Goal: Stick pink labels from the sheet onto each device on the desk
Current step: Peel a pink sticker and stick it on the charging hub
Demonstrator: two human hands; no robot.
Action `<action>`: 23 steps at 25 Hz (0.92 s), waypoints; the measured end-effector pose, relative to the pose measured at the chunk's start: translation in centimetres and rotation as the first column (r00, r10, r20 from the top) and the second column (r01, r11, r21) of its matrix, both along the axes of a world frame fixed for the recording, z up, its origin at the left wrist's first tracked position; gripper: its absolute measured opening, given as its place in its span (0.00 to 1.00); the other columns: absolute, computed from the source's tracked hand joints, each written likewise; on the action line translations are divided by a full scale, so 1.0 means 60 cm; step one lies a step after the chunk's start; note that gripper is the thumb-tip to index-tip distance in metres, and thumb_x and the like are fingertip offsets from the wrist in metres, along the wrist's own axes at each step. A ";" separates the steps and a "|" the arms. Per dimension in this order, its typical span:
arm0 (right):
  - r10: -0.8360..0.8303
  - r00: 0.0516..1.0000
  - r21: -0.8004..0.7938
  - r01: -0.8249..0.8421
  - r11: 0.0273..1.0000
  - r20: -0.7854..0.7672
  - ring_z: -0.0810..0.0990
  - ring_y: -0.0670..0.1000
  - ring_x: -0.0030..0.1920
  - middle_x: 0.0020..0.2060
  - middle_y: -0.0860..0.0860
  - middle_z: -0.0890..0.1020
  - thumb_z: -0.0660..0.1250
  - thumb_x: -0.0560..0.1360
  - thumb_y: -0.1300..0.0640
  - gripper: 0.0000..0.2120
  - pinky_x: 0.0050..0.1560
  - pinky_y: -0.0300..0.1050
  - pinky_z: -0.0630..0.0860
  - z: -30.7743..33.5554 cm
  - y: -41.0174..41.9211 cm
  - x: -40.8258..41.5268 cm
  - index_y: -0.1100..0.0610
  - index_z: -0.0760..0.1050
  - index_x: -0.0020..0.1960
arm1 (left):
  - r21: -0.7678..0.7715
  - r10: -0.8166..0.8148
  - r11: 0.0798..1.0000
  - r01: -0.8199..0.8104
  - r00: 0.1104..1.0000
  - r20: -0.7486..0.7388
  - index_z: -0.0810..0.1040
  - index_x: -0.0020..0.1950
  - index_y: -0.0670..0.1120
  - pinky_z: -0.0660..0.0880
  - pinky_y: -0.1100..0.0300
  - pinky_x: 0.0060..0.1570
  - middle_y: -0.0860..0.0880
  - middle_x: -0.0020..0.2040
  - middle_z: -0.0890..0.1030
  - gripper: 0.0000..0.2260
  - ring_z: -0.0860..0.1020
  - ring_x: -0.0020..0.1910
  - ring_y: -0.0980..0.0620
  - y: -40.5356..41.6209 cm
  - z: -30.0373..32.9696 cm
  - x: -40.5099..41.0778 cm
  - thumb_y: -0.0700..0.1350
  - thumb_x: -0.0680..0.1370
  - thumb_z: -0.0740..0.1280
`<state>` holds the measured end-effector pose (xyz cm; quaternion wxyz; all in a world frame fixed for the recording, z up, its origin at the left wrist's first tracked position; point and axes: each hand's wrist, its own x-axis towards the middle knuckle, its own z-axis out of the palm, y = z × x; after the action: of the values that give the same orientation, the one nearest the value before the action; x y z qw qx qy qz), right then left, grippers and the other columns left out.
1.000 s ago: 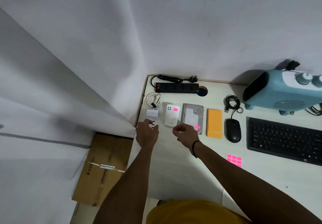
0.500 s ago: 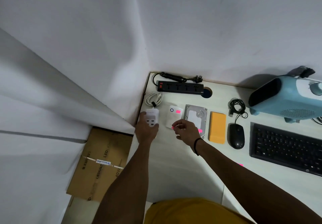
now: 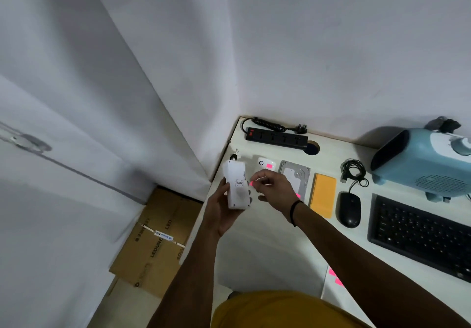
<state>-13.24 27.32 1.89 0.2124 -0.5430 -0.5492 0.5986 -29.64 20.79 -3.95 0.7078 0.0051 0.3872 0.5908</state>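
Holding: the left hand (image 3: 221,209) grips a white charger block (image 3: 237,187), lifted off the tabletop (image 3: 270,246) with its broad face toward the camera.
Pink label: a small one (image 3: 251,183) is pinched between the right hand's thumb and forefinger, just beside the block's right edge; whether it touches the block cannot be told.
Right hand: the right hand (image 3: 274,190) hovers over the device row, a dark band on its wrist.
Label sheet: pink squares (image 3: 335,277) show at the near tabletop edge, mostly hidden by the right forearm.
Labelled devices: the white plug-in unit (image 3: 266,163) carries a pink label; the hard drive (image 3: 297,177) shows a pink bit at its near corner, probably a label.
Other devices: yellow power bank (image 3: 323,195), black mouse (image 3: 349,209), keyboard (image 3: 418,236), power strip (image 3: 276,139) and blue heater (image 3: 428,159).
Floor: a cardboard box (image 3: 158,241) lies left of the tabletop.
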 end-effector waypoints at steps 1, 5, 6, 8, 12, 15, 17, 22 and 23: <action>0.025 1.000 0.036 -0.025 0.999 0.010 0.81 0.46 0.42 0.42 0.50 0.82 0.68 0.78 0.59 0.03 0.38 0.38 0.81 0.012 -0.008 0.002 0.54 0.81 0.48 | 0.018 0.009 1.000 -0.010 1.000 0.013 0.72 0.75 0.47 0.76 0.44 0.55 0.38 0.61 0.78 0.22 0.78 0.53 0.39 -0.012 0.009 0.011 0.45 0.81 0.63; 0.088 0.993 0.208 -0.102 0.973 0.077 0.81 0.43 0.35 0.38 0.53 0.84 0.70 0.76 0.59 0.04 0.35 0.32 0.77 0.051 -0.037 0.006 0.52 0.82 0.47 | 0.091 0.029 0.995 -0.032 0.999 0.037 0.75 0.70 0.45 0.75 0.46 0.51 0.39 0.55 0.80 0.19 0.79 0.50 0.41 -0.049 0.049 0.053 0.45 0.80 0.60; 0.098 0.991 0.241 -0.117 0.964 0.089 0.80 0.43 0.34 0.38 0.53 0.84 0.70 0.76 0.59 0.04 0.35 0.32 0.77 0.061 -0.042 0.007 0.52 0.82 0.46 | 0.112 0.025 0.993 -0.028 0.999 0.026 0.75 0.69 0.45 0.76 0.47 0.49 0.39 0.54 0.80 0.18 0.79 0.49 0.42 -0.057 0.059 0.063 0.45 0.80 0.59; 0.116 0.984 0.303 -0.153 0.941 0.139 0.80 0.43 0.33 0.36 0.51 0.83 0.70 0.76 0.58 0.05 0.37 0.33 0.76 0.074 -0.048 0.009 0.50 0.82 0.46 | 0.147 0.018 0.989 -0.019 1.000 0.009 0.75 0.67 0.44 0.76 0.49 0.46 0.39 0.52 0.79 0.17 0.78 0.47 0.42 -0.067 0.074 0.078 0.44 0.80 0.58; 0.132 0.967 0.377 -0.207 0.903 0.216 0.83 0.46 0.35 0.35 0.46 0.84 0.71 0.75 0.56 0.07 0.42 0.43 0.81 0.095 -0.061 0.018 0.47 0.76 0.50 | 0.179 0.035 0.983 -0.035 0.999 0.003 0.72 0.71 0.43 0.76 0.48 0.48 0.38 0.54 0.79 0.20 0.79 0.48 0.42 -0.087 0.091 0.097 0.43 0.79 0.60; 0.124 0.970 0.357 -0.194 0.914 0.209 0.83 0.48 0.36 0.35 0.47 0.85 0.72 0.74 0.57 0.16 0.43 0.47 0.81 0.105 -0.069 0.021 0.49 0.66 0.53 | 0.160 0.031 0.987 -0.031 1.000 0.005 0.71 0.71 0.43 0.79 0.48 0.46 0.39 0.52 0.82 0.19 0.82 0.45 0.43 -0.105 0.095 0.104 0.42 0.80 0.58; 0.093 0.977 0.344 -0.157 0.926 0.194 0.83 0.50 0.38 0.35 0.48 0.85 0.73 0.72 0.59 0.18 0.45 0.50 0.81 0.110 -0.071 0.020 0.51 0.65 0.52 | 0.154 0.011 0.988 -0.012 1.000 0.007 0.68 0.72 0.42 0.81 0.48 0.45 0.39 0.50 0.83 0.18 0.83 0.43 0.43 -0.112 0.088 0.103 0.39 0.82 0.54; 0.011 0.951 0.355 -0.126 0.926 0.309 0.83 0.52 0.45 0.39 0.51 0.85 0.79 0.65 0.50 0.26 0.42 0.47 0.79 0.123 -0.071 0.025 0.53 0.66 0.53 | 0.107 0.001 0.994 -0.005 0.999 0.034 0.63 0.74 0.40 0.82 0.48 0.42 0.36 0.49 0.82 0.20 0.83 0.41 0.40 -0.117 0.090 0.105 0.43 0.83 0.51; -0.020 0.938 0.343 -0.107 0.933 0.347 0.82 0.52 0.45 0.40 0.51 0.84 0.80 0.63 0.46 0.29 0.41 0.45 0.77 0.122 -0.070 0.027 0.53 0.67 0.54 | 0.106 0.005 0.994 -0.009 0.999 0.046 0.65 0.74 0.40 0.82 0.48 0.42 0.36 0.50 0.82 0.21 0.83 0.42 0.40 -0.118 0.090 0.106 0.45 0.82 0.53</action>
<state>-11.63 23.15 9.21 0.1942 -0.5795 -0.6892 0.3893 -23.25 13.69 1.47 0.7131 0.0278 0.3392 0.6129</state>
